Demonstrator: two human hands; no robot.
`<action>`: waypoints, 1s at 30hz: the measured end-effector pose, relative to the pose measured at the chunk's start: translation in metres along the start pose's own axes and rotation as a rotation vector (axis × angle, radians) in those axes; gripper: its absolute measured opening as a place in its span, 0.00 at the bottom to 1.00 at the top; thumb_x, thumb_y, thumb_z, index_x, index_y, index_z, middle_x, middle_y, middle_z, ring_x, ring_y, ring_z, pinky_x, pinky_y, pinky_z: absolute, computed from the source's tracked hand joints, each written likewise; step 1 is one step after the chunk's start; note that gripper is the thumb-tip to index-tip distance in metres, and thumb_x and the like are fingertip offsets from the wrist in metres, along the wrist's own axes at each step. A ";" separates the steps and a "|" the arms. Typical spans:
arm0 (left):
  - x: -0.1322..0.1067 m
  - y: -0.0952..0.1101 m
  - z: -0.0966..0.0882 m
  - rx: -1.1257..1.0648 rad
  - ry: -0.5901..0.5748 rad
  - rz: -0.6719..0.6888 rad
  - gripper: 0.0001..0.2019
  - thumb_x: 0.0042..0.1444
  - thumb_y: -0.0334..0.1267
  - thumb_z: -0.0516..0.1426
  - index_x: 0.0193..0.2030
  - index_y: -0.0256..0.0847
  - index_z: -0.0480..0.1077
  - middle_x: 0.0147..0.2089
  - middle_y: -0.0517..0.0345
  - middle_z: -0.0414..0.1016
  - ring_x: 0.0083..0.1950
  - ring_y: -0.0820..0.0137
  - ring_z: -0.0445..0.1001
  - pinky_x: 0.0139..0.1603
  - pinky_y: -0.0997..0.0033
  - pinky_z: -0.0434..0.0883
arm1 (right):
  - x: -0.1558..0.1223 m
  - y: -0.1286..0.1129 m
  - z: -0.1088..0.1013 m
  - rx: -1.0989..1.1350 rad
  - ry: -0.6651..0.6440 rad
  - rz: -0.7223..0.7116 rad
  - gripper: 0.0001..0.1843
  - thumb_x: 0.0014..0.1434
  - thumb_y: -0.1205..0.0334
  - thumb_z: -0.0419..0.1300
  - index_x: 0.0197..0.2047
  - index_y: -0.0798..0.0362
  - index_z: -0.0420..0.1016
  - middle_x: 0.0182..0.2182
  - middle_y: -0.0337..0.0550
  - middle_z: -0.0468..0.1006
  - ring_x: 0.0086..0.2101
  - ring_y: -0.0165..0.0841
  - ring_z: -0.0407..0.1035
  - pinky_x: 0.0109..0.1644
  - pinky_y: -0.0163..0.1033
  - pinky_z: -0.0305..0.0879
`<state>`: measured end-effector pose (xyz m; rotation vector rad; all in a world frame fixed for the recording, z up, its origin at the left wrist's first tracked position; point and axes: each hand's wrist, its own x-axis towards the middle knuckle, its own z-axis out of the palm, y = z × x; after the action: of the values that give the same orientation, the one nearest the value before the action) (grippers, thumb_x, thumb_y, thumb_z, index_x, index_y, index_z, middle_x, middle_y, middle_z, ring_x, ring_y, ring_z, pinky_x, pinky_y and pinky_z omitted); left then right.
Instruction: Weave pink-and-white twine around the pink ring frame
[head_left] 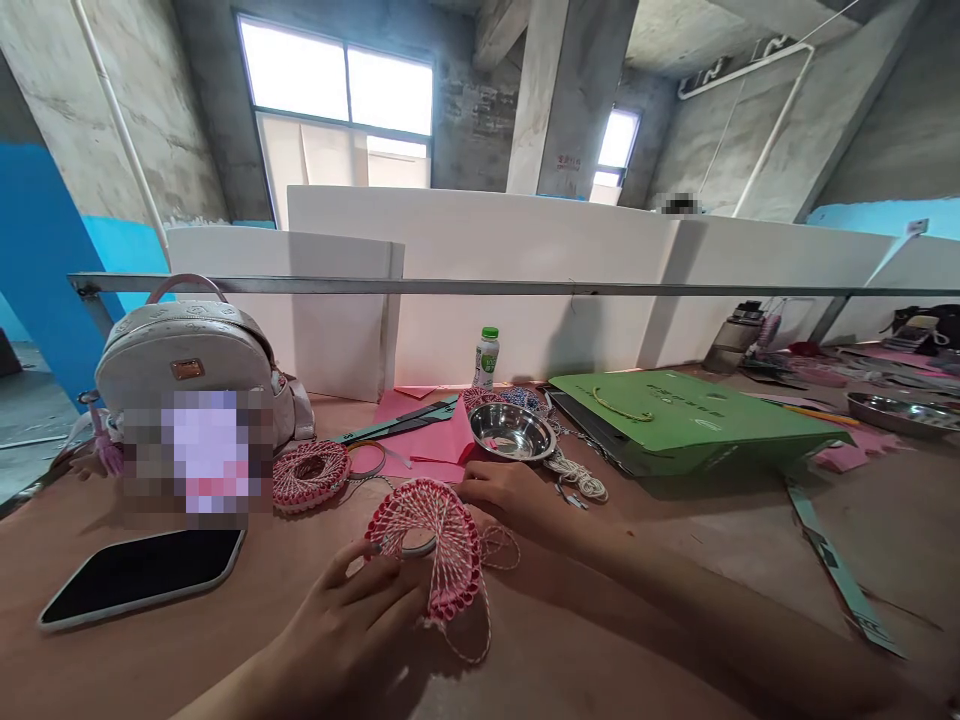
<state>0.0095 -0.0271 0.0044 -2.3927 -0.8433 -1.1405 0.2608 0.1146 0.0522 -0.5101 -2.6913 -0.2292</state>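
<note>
Nearby, past a similar corded ring (310, 475) (pink and white, lying flat), the left hand (337, 625) closes its fingers (379, 568) on a matching ring (429, 555) above the surface (540, 640), while the right hand (510, 500), fingers (480, 482) loosely curled, holds nothing visible beside a steel bowl (512, 430)

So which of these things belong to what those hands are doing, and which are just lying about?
Belonging:
left hand, gripping a pink-and-white corded ring
right hand, beside it
second pink-and-white corded ring
coil of white twisted cord

Probably lying about:
black smartphone
white leather backpack
green paper bag
round steel bowl
</note>
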 end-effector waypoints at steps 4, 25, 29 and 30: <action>0.000 0.000 0.001 0.023 0.006 -0.007 0.18 0.51 0.41 0.65 0.50 0.47 0.75 0.51 0.62 0.83 0.47 0.67 0.78 0.65 0.62 0.57 | 0.001 -0.007 -0.008 0.017 0.032 -0.016 0.15 0.74 0.63 0.50 0.49 0.53 0.79 0.37 0.46 0.78 0.34 0.31 0.71 0.34 0.34 0.60; -0.002 0.000 0.005 -0.016 -0.015 -0.014 0.17 0.51 0.39 0.65 0.49 0.46 0.75 0.51 0.59 0.83 0.50 0.66 0.78 0.66 0.63 0.57 | 0.012 -0.023 -0.017 1.018 0.207 0.419 0.06 0.60 0.62 0.68 0.39 0.54 0.81 0.40 0.44 0.78 0.40 0.32 0.75 0.47 0.41 0.73; -0.007 -0.005 0.010 0.000 -0.013 -0.002 0.18 0.51 0.41 0.64 0.51 0.48 0.74 0.48 0.59 0.83 0.48 0.65 0.77 0.66 0.62 0.57 | 0.014 -0.023 -0.015 1.120 0.202 0.433 0.08 0.61 0.62 0.65 0.43 0.55 0.77 0.42 0.46 0.80 0.44 0.33 0.76 0.55 0.47 0.72; -0.008 -0.006 0.010 0.006 -0.018 -0.005 0.18 0.51 0.41 0.64 0.51 0.48 0.74 0.47 0.59 0.83 0.47 0.66 0.77 0.66 0.62 0.57 | 0.014 -0.024 -0.015 1.116 0.200 0.419 0.07 0.62 0.63 0.64 0.43 0.55 0.77 0.43 0.46 0.80 0.44 0.34 0.76 0.56 0.48 0.72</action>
<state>0.0078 -0.0201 -0.0082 -2.4005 -0.8585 -1.1177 0.2447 0.0937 0.0692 -0.5891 -2.0049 1.1792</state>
